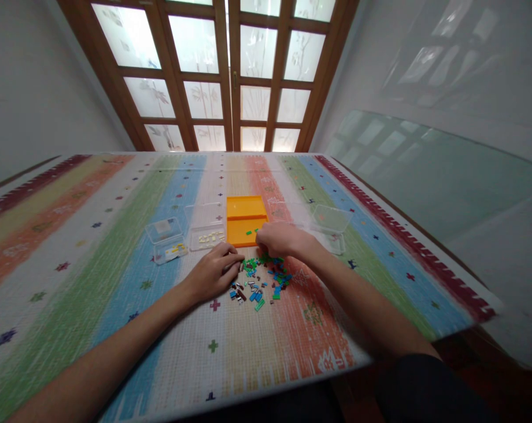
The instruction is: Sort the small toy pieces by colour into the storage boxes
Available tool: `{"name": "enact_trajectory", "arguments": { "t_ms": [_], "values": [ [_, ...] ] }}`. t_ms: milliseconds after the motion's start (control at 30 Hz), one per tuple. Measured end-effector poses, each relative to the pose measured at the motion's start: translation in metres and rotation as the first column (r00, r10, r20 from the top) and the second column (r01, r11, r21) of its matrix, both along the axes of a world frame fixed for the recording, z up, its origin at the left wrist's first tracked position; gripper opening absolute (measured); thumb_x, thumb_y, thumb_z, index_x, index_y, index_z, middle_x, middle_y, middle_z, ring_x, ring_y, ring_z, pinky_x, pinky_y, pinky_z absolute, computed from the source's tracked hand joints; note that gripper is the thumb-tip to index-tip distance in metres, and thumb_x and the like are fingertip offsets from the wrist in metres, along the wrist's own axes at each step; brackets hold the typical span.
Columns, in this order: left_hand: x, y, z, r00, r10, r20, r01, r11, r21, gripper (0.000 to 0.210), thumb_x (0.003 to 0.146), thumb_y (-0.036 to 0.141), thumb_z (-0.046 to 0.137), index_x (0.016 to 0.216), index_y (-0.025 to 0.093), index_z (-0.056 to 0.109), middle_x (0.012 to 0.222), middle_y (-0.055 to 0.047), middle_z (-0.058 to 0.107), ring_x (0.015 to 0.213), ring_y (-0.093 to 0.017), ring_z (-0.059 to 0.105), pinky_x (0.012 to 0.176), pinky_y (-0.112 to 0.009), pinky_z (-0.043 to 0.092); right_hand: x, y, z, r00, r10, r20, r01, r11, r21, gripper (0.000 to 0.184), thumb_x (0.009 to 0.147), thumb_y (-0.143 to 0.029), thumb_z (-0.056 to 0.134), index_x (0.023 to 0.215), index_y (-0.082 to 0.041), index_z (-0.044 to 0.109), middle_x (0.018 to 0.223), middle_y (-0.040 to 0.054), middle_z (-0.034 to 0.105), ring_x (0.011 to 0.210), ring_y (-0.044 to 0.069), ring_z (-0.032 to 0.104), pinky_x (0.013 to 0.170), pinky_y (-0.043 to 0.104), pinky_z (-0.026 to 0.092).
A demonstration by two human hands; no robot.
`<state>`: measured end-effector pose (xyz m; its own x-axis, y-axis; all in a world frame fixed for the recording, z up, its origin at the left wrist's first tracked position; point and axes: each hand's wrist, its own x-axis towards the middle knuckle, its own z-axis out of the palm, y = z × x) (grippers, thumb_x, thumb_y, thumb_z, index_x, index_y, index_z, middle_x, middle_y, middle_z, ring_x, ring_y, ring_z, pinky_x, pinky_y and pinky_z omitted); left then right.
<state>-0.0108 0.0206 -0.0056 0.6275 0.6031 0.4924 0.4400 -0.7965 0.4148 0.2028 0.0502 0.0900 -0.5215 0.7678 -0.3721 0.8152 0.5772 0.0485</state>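
Note:
A loose pile of small building bricks in green, blue, brown and white lies on the striped tablecloth. At its left edge rests my left hand, palm down, fingers slightly apart, holding nothing that I can see. My right hand is over the front right corner of an orange two-part tray, just beyond the pile. Its fingers are closed and point down; what they hold, if anything, is hidden. A few green bricks lie in the tray's nearer compartment.
Left of the tray stands an open clear box with cream-coloured pieces. Farther left, another clear box holds yellow pieces. A clear box with a raised lid sits to the right, partly behind my right arm. Wooden glazed doors rise beyond the table.

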Motion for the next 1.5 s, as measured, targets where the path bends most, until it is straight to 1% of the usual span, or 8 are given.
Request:
{"name": "enact_trajectory", "arguments": {
  "t_ms": [233, 433, 600, 833, 1000, 1167, 1300, 1500],
  "values": [
    [0.001, -0.001, 0.0, 1.0, 0.011, -0.015, -0.011, 1.0, -0.016, 0.022, 0.098, 0.022, 0.055, 0.108, 0.017, 0.074, 0.096, -0.009, 0.067, 0.088, -0.021, 0.066, 0.08, -0.035, 0.057, 0.0, 0.002, 0.005, 0.997, 0.075, 0.019, -0.074, 0.997, -0.03, 0.025, 0.079, -0.008, 0.067, 0.099, -0.014, 0.082, 0.094, 0.0144, 0.08, 0.085, 0.024, 0.073, 0.062, 0.027, 0.041],
    [0.001, -0.002, 0.001, 1.0, 0.004, -0.008, -0.005, 0.999, -0.039, 0.021, 0.098, 0.022, 0.055, 0.107, 0.018, 0.074, 0.096, -0.009, 0.067, 0.089, -0.021, 0.066, 0.081, -0.036, 0.057, 0.024, 0.021, 0.008, 0.957, 0.101, -0.273, -0.096, 0.995, 0.03, 0.023, 0.078, -0.01, 0.07, 0.097, -0.018, 0.08, 0.095, 0.0051, 0.08, 0.081, 0.016, 0.068, 0.069, 0.025, 0.042],
    [0.001, -0.001, 0.0, 1.0, 0.0, -0.008, 0.0, 1.0, -0.018, 0.02, 0.099, 0.023, 0.055, 0.108, 0.019, 0.073, 0.097, -0.008, 0.067, 0.09, -0.021, 0.066, 0.08, -0.036, 0.057, 0.036, 0.041, -0.007, 0.94, 0.081, -0.332, -0.038, 0.99, 0.134, 0.023, 0.082, -0.013, 0.068, 0.102, -0.017, 0.08, 0.098, 0.0061, 0.079, 0.088, 0.017, 0.068, 0.074, 0.026, 0.042],
    [0.0, -0.001, 0.0, 1.0, -0.003, -0.015, 0.003, 1.0, -0.023, 0.02, 0.099, 0.024, 0.055, 0.108, 0.019, 0.072, 0.098, -0.009, 0.066, 0.091, -0.021, 0.066, 0.081, -0.037, 0.057, 0.027, 0.045, -0.027, 0.957, 0.03, -0.287, 0.0, 0.995, 0.104, 0.024, 0.086, -0.012, 0.064, 0.102, -0.016, 0.081, 0.102, 0.0082, 0.08, 0.089, 0.017, 0.07, 0.075, 0.025, 0.042],
    [0.0, -0.002, 0.001, 1.0, -0.012, -0.018, 0.012, 1.0, -0.029, 0.021, 0.1, 0.023, 0.053, 0.108, 0.017, 0.072, 0.098, -0.009, 0.067, 0.091, -0.021, 0.066, 0.081, -0.037, 0.057, 0.038, 0.043, -0.011, 0.929, 0.078, -0.362, -0.022, 0.987, 0.157, 0.025, 0.086, -0.012, 0.064, 0.104, -0.018, 0.08, 0.104, 0.0079, 0.08, 0.091, 0.017, 0.069, 0.08, 0.026, 0.043],
    [0.001, -0.001, 0.0, 1.0, -0.017, -0.012, 0.017, 1.0, -0.007, 0.022, 0.1, 0.023, 0.053, 0.108, 0.018, 0.072, 0.098, -0.009, 0.066, 0.09, -0.021, 0.065, 0.08, -0.036, 0.056, 0.053, 0.019, 0.0, 0.852, 0.129, -0.507, -0.061, 0.987, 0.148, 0.019, 0.088, -0.015, 0.062, 0.096, -0.016, 0.079, 0.089, 0.0058, 0.077, 0.076, 0.013, 0.064, 0.075, 0.026, 0.044],
    [0.001, -0.001, 0.0, 1.0, -0.01, -0.029, 0.009, 1.0, -0.017, 0.021, 0.1, 0.024, 0.053, 0.108, 0.018, 0.072, 0.097, -0.009, 0.066, 0.091, -0.021, 0.064, 0.081, -0.035, 0.056, 0.069, -0.005, -0.02, 0.824, 0.149, -0.547, -0.114, 0.989, 0.098, 0.014, 0.088, -0.017, 0.063, 0.09, -0.018, 0.077, 0.079, 0.003, 0.074, 0.067, 0.012, 0.061, 0.067, 0.024, 0.041],
    [0.002, -0.001, 0.002, 0.999, -0.002, -0.054, 0.001, 1.0, -0.013, 0.022, 0.1, 0.023, 0.052, 0.107, 0.019, 0.072, 0.098, -0.009, 0.066, 0.093, -0.021, 0.065, 0.083, -0.037, 0.055, 0.092, -0.029, -0.054, 0.789, 0.026, -0.614, 0.049, 0.993, 0.106, 0.017, 0.094, -0.027, 0.062, 0.089, -0.018, 0.075, 0.073, 0.0026, 0.071, 0.062, 0.012, 0.057, 0.063, 0.025, 0.038]
  ]
}}
